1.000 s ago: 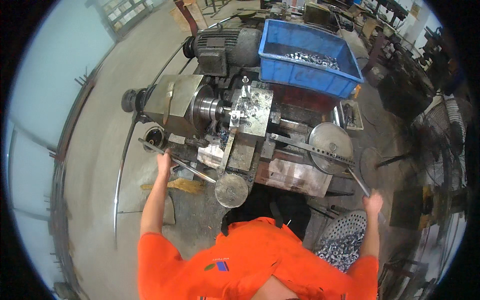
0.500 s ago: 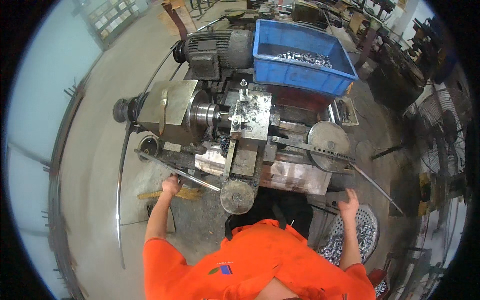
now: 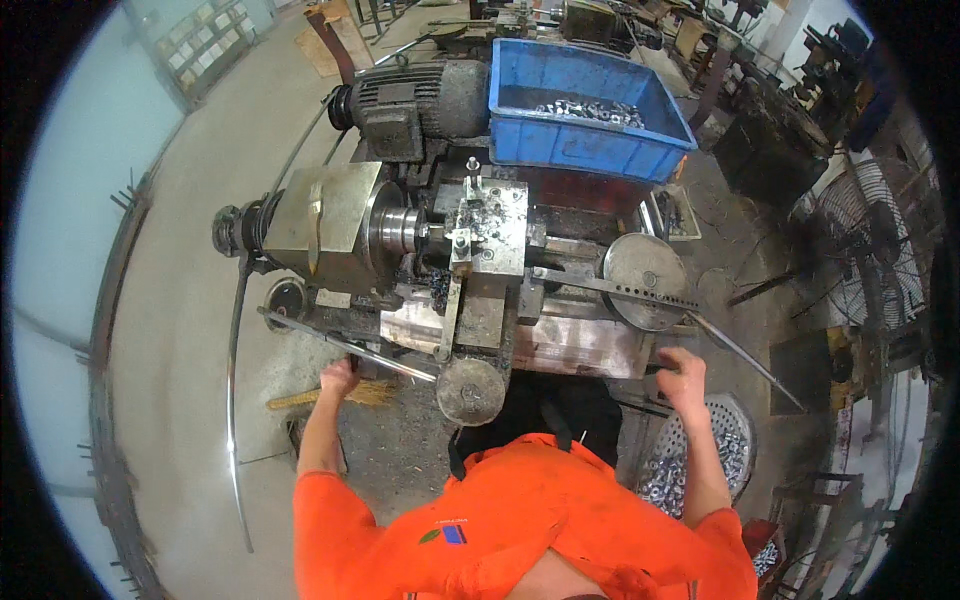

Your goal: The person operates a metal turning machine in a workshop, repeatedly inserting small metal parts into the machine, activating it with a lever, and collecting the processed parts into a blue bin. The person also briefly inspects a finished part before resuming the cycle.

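A small metal lathe (image 3: 440, 250) stands before me. Below its front left side, beside the long steel lever (image 3: 350, 346), my left hand (image 3: 340, 378) is closed; a dark bit shows at its fingers, too hidden to name. My right hand (image 3: 683, 380) is at the right end of the lathe's bed (image 3: 575, 345), its fingers curled around something dark that I cannot make out. Between the hands, a round disc handwheel (image 3: 471, 391) sits at the front. A larger disc (image 3: 645, 278) with a perforated bar across it lies to the right. The chuck (image 3: 400, 230) faces the tool post (image 3: 497, 225).
Behind the lathe are a motor (image 3: 410, 105) and a blue crate (image 3: 590, 145) holding small metal parts. A perforated basket (image 3: 738, 415) of metal parts stands by my right forearm. A straw broom (image 3: 365, 392) lies on the floor at left. A caged fan (image 3: 870, 245) stands at right.
My right hand has moved up and inward to the bed's right end, and its spread fingers have curled. My left hand stays below the lever, now more tightly closed. The view has shifted slightly.
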A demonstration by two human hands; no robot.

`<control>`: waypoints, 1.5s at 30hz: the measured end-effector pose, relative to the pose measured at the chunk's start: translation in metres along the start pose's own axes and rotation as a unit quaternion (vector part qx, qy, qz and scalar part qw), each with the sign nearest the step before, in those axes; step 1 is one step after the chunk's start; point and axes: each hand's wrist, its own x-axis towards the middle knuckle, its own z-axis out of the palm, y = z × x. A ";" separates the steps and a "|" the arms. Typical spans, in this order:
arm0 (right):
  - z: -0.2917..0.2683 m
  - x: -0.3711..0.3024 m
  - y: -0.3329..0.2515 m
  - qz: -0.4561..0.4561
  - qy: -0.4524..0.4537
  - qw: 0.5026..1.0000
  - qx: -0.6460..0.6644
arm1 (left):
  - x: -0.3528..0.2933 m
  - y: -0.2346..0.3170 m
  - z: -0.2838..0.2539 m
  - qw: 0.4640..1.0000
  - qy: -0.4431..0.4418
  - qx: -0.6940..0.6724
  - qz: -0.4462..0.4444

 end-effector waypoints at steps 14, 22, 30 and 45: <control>0.151 0.180 -0.231 -0.412 -0.090 0.907 -0.003 | -0.101 -0.099 -0.185 0.930 0.257 -0.263 0.014; 0.197 0.183 -0.287 -0.316 -0.231 0.893 -0.223 | -0.178 -0.176 -0.103 0.875 0.264 -0.226 -0.337; 0.204 0.190 -0.278 -0.359 -0.220 0.869 -0.259 | -0.216 -0.056 -0.128 0.870 0.245 -0.272 -0.330; 0.026 0.311 -0.196 -0.281 0.141 0.935 -0.164 | -0.134 -0.091 -0.168 0.710 0.046 -0.702 -0.014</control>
